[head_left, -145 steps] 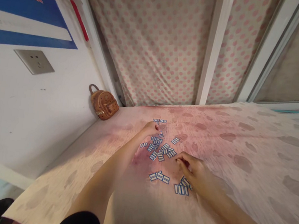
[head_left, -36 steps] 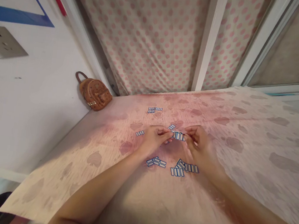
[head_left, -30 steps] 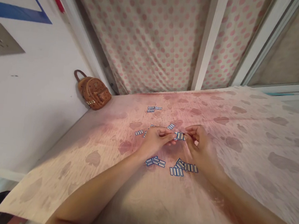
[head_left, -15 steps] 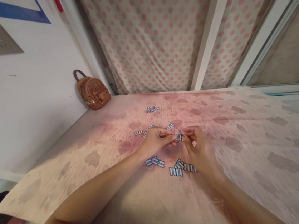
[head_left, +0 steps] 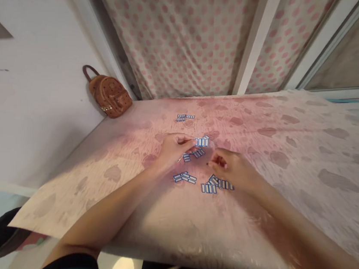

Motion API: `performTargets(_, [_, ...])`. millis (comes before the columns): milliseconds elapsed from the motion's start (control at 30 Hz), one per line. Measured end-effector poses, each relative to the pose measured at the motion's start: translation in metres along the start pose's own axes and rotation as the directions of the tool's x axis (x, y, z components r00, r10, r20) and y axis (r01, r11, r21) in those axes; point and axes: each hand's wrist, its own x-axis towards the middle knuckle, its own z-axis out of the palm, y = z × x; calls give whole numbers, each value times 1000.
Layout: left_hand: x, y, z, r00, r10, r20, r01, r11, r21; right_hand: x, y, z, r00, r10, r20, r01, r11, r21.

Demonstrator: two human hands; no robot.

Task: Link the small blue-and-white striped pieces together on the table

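Observation:
My left hand (head_left: 175, 148) pinches a small flat white piece with blue stripes (head_left: 201, 142) between thumb and fingertips, just above the table. To its right, my right hand (head_left: 227, 166) is closed, its fingers curled together. What those fingers hold, if anything, is too small to make out. More striped pieces (head_left: 198, 153) lie below and beside the left hand, partly hidden by it. Nearer to me rest a small group of the same pieces (head_left: 185, 178) and an overlapping pile (head_left: 209, 188), close to the right wrist.
A patterned pinkish cloth (head_left: 157, 218) covers the table. Farther back lies another cluster of striped pieces (head_left: 181, 118). A small brown backpack-shaped bag (head_left: 110, 96) leans against the wall on the left. A dotted curtain (head_left: 178, 35) hangs behind the table.
My hands have come apart. The left hand has moved left with the striped piece, which the right fingers no longer touch. The view has tilted down.

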Motion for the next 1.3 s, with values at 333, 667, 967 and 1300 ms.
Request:
performTargets(333, [-8, -6, -21, 995, -11, -99, 9, 1000, -14, -19, -7, 6, 965, 24, 262, 63, 946, -319])
performTargets(667, [-5, -3, -33, 984, 106, -143, -96, 993, 71, -23, -4, 12, 960, 58, 274, -2, 979, -202])
performTargets(967, [1, 1, -50, 967, 140, -211, -131, 990, 59, -23, -6, 10, 963, -23, 269, 61, 989, -133])
performTargets(1300, [3, 9, -60, 941, 159, -300, -132, 985, 108, -1, 6, 24, 986, 125, -112, -104, 978, 182])
